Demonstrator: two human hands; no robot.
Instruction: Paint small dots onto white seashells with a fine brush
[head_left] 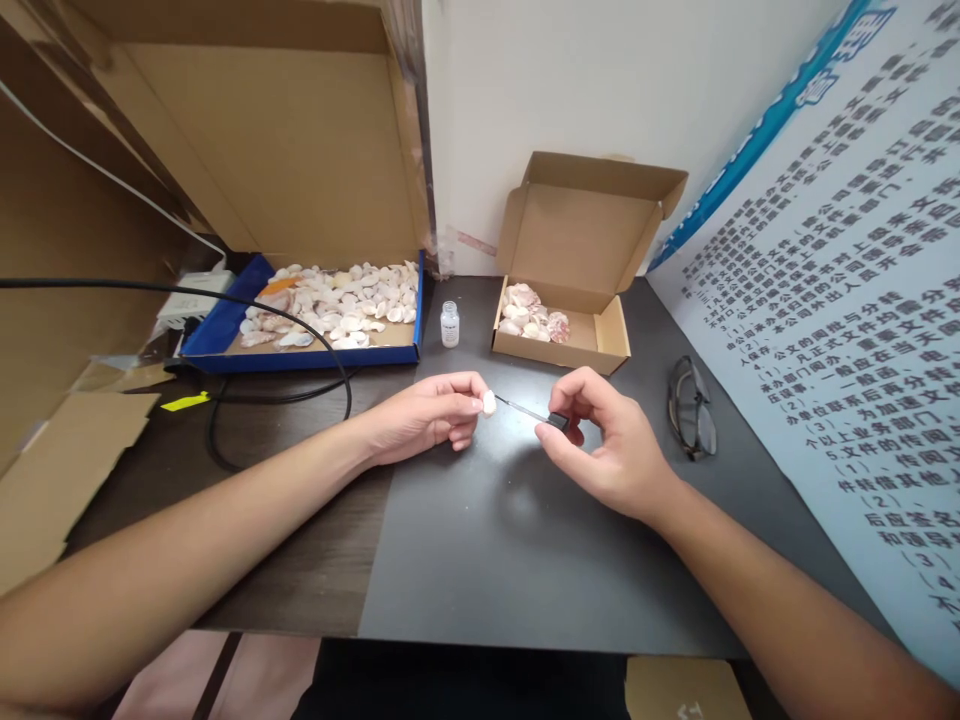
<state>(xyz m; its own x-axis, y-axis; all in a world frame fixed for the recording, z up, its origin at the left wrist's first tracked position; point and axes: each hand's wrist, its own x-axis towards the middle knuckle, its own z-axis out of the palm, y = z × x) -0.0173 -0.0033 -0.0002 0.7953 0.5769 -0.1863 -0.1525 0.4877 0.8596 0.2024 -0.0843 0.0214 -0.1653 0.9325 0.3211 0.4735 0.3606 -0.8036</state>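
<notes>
Between the thumb and fingers of my left hand [431,415] is a small white seashell [490,403]. My right hand [604,440] grips the black cap of a thin applicator brush [525,408], its tip pointing left at the shell's edge; whether it touches cannot be made out. Behind my hands a small clear bottle [450,328] with a white label stands upright, uncapped. To its left, a blue-sided box [300,357] holds many pale shells [352,295]. On its right, a small brown cardboard box [562,352] with a raised lid contains several larger pinkish shells [534,312].
Dark-framed glasses [691,408] lie on the desk at the right, beside a large printed sheet [832,260]. A black cable [285,312] loops across the left side, in front of a white device [193,297]. Cardboard pieces [67,480] lie at far left.
</notes>
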